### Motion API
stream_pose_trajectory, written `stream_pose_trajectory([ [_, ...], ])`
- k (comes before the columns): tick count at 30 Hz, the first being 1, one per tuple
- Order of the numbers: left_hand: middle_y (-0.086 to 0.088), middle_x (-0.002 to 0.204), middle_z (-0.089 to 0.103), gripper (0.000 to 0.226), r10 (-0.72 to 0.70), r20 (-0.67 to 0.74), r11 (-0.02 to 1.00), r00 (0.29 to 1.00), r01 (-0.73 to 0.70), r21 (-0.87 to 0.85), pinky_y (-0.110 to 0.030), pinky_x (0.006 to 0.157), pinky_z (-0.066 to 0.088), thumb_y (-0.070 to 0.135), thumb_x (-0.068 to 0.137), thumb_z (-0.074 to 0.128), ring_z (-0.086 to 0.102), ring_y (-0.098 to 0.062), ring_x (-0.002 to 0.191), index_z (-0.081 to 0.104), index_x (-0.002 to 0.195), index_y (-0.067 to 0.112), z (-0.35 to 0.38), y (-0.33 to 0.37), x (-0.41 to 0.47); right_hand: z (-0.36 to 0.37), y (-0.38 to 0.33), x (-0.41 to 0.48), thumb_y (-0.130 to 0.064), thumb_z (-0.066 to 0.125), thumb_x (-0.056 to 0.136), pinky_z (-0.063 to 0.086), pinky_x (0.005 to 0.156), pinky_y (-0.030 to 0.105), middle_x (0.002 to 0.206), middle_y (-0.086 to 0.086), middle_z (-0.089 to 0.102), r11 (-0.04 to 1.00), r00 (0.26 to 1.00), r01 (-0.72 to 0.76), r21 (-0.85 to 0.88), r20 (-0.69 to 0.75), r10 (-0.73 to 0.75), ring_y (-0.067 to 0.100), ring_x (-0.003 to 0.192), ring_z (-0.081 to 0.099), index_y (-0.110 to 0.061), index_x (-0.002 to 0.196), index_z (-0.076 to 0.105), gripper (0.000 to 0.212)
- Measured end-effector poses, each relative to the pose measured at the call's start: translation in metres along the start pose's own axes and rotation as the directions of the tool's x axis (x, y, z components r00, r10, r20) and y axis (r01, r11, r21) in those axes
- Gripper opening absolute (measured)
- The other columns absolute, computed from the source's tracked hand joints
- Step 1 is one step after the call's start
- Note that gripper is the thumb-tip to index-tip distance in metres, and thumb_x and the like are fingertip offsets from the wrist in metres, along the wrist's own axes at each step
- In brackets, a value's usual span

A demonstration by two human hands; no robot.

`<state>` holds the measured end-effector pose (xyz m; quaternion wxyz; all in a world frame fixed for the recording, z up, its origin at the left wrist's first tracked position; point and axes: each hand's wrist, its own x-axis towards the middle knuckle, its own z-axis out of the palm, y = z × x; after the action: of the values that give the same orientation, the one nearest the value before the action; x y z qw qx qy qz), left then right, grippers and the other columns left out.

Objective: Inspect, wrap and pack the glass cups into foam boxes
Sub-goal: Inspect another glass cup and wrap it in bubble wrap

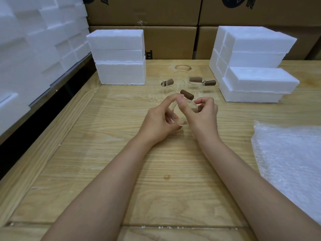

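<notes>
The person is checking one glass cup [180,117], so the looking-over step is going on and the wrapping is not yet starting. The left grip [159,122] is curling its fingers round the cup's clear body. The right grip [204,115] is pinching the other side. The cup's brown handle [187,94] is poking up between the two grips. The cup is hanging tilted in the air above the middle of the worktop [121,171], not touching it. Next, I think, the cup is needing a slow turn to hunt for cracks, then a trip right to the bubble wrap [291,162], which is lying at the near right edge. Glass is slippery, so both grips are needing to hold firm but soft. Now the boxes. At the far left, a stack of foam boxes [119,58] is sitting with lids on, hiding whatever is inside. Between the stacks, a few more cups [194,87] are standing upright and empty, just beyond the hands. At the far right, a second stack of foam boxes [257,66] is also sitting closed. No box is lying open for packing.
</notes>
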<state>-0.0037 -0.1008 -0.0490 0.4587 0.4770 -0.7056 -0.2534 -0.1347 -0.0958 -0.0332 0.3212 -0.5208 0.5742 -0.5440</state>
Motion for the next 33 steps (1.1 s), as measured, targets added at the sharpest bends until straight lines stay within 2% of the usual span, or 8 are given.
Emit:
stream_pose_trajectory([
  [5, 0.013, 0.058, 0.054, 0.072, -0.011, -0.01, 1.0, 1.0, 0.011, -0.011, -0.011, 0.06, 0.041, 0.005, 0.066, 0.079, 0.048, -0.004, 0.051, 0.053, 0.121, 0.044, -0.001, -0.001, 0.0, 0.001, -0.004, -0.003, -0.057, 0.079, 0.058, 0.036, 0.102, 0.031, 0.116, -0.004, 0.029, 0.982, 0.996, 0.026, -0.189, 0.086, -0.01, 0.018, 0.116, 0.036, -0.026, 0.108, 0.038, 0.071],
  [9, -0.008, 0.068, 0.063, 0.07, -0.033, -0.008, 0.998, 0.999, 0.032, -0.057, -0.024, 0.069, 0.052, 0.008, 0.067, 0.074, 0.062, -0.019, 0.067, 0.052, 0.121, 0.047, -0.003, 0.0, 0.0, -0.001, -0.001, -0.004, -0.054, 0.08, 0.057, 0.033, 0.097, 0.021, 0.117, -0.005, 0.026, 0.96, 0.979, 0.146, -0.239, 0.172, -0.106, 0.018, 0.115, 0.031, -0.026, 0.114, 0.038, 0.076],
  [12, -0.001, 0.069, 0.067, 0.074, -0.068, -0.024, 0.99, 0.997, 0.065, -0.128, -0.018, 0.07, 0.053, 0.002, 0.07, 0.074, 0.066, -0.012, 0.07, 0.052, 0.115, 0.055, -0.004, -0.003, 0.002, -0.006, 0.002, -0.002, -0.048, 0.082, 0.059, 0.029, 0.081, 0.002, 0.114, -0.008, 0.027, 0.95, 0.95, 0.244, -0.196, 0.245, -0.194, 0.014, 0.111, 0.033, -0.033, 0.11, 0.04, 0.067],
  [16, -0.01, 0.082, 0.069, 0.067, -0.095, -0.036, 0.972, 0.995, 0.085, -0.219, -0.029, 0.069, 0.055, 0.016, 0.065, 0.076, 0.063, -0.018, 0.069, 0.054, 0.114, 0.057, -0.006, 0.0, 0.002, -0.014, 0.003, 0.004, -0.031, 0.086, 0.065, 0.034, 0.084, 0.005, 0.109, -0.014, 0.034, 0.961, 0.923, 0.274, -0.046, 0.293, -0.249, 0.014, 0.11, 0.049, -0.032, 0.105, 0.053, 0.052],
  [22, -0.022, 0.108, 0.064, 0.07, -0.111, -0.022, 0.963, 0.994, 0.102, -0.249, -0.051, 0.084, 0.055, 0.022, 0.067, 0.085, 0.065, -0.038, 0.09, 0.052, 0.125, 0.043, -0.006, 0.002, 0.001, -0.022, 0.004, 0.013, -0.013, 0.078, 0.076, 0.038, 0.073, 0.008, 0.101, -0.01, 0.042, 0.968, 0.913, 0.23, 0.099, 0.324, -0.249, -0.016, 0.077, 0.05, -0.014, 0.115, 0.064, 0.041],
  [25, -0.012, 0.1, 0.069, 0.073, -0.106, -0.039, 0.975, 0.994, 0.096, -0.198, -0.045, 0.08, 0.057, 0.024, 0.067, 0.088, 0.065, -0.037, 0.086, 0.05, 0.125, 0.045, -0.005, -0.001, 0.001, -0.022, 0.005, 0.014, -0.015, 0.073, 0.081, 0.043, 0.078, 0.01, 0.102, -0.006, 0.045, 0.967, 0.925, 0.207, 0.15, 0.293, -0.243, -0.014, 0.078, 0.052, -0.018, 0.109, 0.067, 0.028],
  [29, 0.006, 0.07, 0.066, 0.072, -0.081, -0.08, 0.991, 0.994, 0.072, -0.11, -0.02, 0.065, 0.052, 0.03, 0.066, 0.088, 0.056, -0.009, 0.058, 0.047, 0.117, 0.06, -0.003, -0.003, 0.002, -0.017, 0.004, 0.013, -0.024, 0.065, 0.089, 0.041, 0.078, 0.007, 0.101, -0.003, 0.047, 0.969, 0.947, 0.203, 0.144, 0.224, -0.232, -0.012, 0.08, 0.05, -0.024, 0.092, 0.068, 0.005],
  [33, 0.0, 0.071, 0.067, 0.073, -0.058, -0.077, 0.996, 0.995, 0.052, -0.07, -0.015, 0.063, 0.048, 0.03, 0.066, 0.088, 0.045, -0.001, 0.05, 0.044, 0.114, 0.063, -0.001, -0.002, 0.002, -0.011, 0.004, 0.011, -0.032, 0.059, 0.092, 0.038, 0.071, 0.005, 0.094, -0.004, 0.047, 0.974, 0.97, 0.194, 0.116, 0.127, -0.208, -0.006, 0.075, 0.049, -0.027, 0.072, 0.061, 0.021],
])
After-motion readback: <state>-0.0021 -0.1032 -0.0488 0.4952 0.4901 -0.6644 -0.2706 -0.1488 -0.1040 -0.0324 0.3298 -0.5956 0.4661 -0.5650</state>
